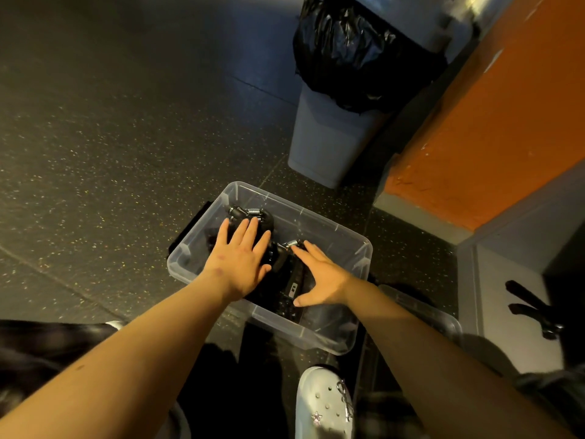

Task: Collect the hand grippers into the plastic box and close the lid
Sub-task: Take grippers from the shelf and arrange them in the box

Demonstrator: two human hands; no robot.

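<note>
A clear plastic box stands open on the dark speckled floor. Inside lie several black hand grippers with metal springs, one at the far left of the box and another near the middle. My left hand lies flat with straight fingers on the grippers at the left. My right hand reaches in from the right, fingers spread, touching the middle gripper. The clear lid lies on the floor to the right, partly under my right arm. One more black hand gripper rests on the grey ledge at the right.
A grey bin with a black liner stands just beyond the box. An orange wall and a grey ledge close off the right side. A white clog is near the bottom, in front of the box.
</note>
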